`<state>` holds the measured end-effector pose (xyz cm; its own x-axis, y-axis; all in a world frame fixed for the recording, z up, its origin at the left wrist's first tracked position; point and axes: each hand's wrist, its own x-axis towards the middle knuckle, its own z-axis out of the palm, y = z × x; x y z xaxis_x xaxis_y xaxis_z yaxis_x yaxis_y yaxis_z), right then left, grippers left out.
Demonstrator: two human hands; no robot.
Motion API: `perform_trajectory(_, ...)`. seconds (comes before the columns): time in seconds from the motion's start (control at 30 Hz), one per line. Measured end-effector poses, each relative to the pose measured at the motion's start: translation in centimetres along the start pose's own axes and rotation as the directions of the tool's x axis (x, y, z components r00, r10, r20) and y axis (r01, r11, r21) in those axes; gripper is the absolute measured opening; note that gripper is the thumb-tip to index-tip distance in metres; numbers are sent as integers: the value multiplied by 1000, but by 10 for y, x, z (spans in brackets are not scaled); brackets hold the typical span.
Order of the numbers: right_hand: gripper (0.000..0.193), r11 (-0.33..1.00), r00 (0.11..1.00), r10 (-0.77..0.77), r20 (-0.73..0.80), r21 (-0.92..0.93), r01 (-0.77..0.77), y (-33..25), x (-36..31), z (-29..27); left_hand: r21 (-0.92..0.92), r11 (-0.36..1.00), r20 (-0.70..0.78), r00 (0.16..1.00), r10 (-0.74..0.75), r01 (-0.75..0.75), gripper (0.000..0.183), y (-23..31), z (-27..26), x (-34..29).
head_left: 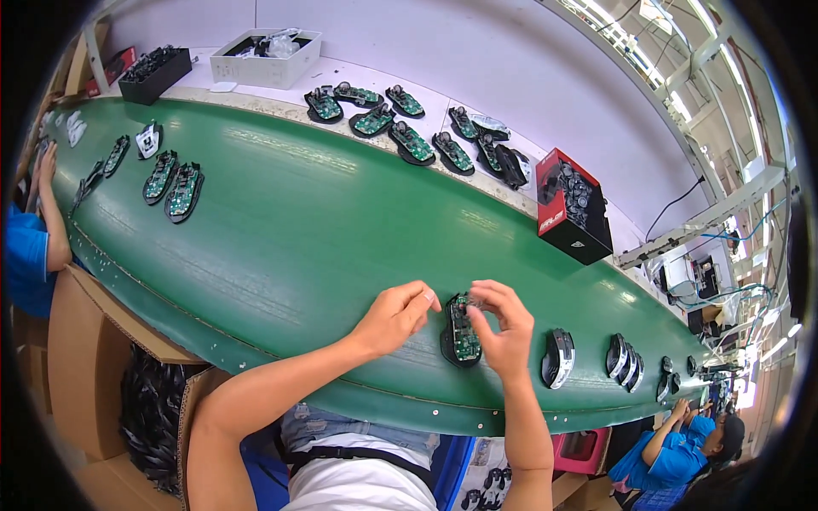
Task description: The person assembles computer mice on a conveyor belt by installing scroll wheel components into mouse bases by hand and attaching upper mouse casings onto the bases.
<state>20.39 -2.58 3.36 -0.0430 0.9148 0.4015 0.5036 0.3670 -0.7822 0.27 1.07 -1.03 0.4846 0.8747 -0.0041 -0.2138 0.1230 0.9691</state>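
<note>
Nearest, both forearms are coming in from the lower edge and meeting over an open mouse base with a green circuit board (462,330), which is lying on the green belt (281,230) just ahead of the person. The base's long axis is running roughly 12 to 6 o'clock, nose end away from the body. The right hand (504,328) is sitting at its 3 o'clock side, touching it, fingers (487,298) pinched together on something small at the board's far end; what exactly is too small to tell. The left hand (394,317) is lying at 9 o'clock, just beside the base, fingers curled together with the tips reaching toward the same top edge; whether they are gripping anything I cannot tell. The right hand is the nearer one and the one doing the contact. Further along at 3 o'clock, closed black mouse shells (558,358) are standing in a row on the belt, well apart from the hands. Further off at 10 o'clock, two more open bases (173,187) are lying on the belt. Farthest, at 12 to 1 o'clock on the white table (358,72), more board-fitted bases are spreading out near a red-and-black carton (573,207).
</note>
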Motion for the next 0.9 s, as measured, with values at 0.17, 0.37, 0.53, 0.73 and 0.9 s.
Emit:
perform_trajectory(0.17, 34, 990, 989, 135, 58, 31, -137, 20, -7, -9, 179, 980, -72, 992, 105, -90, 23, -6, 3, 2)
perform_trajectory(0.37, 29, 984, 997, 29, 69, -179, -17, 21, -5, -17, 289, 953, -39, 994, 101, -86, 16, 5, 3, -2)
perform_trajectory(0.53, 31, 955, 995, -49, 85, -289, 72, 28, -7, -16, 363, 927, -5, 995, 103, -94, 15, 1, 4, -3)
perform_trajectory(0.73, 30, 837, 982, -121, 143, -518, 178, 27, -8, -16, 455, 878, 49, 989, 143, -149, 13, 0, 6, -6)
perform_trajectory(0.9, 51, 817, 970, -49, 239, -549, 177, 34, -10, -12, 690, 606, 201, 909, 364, -395, 17, -9, 18, -13)
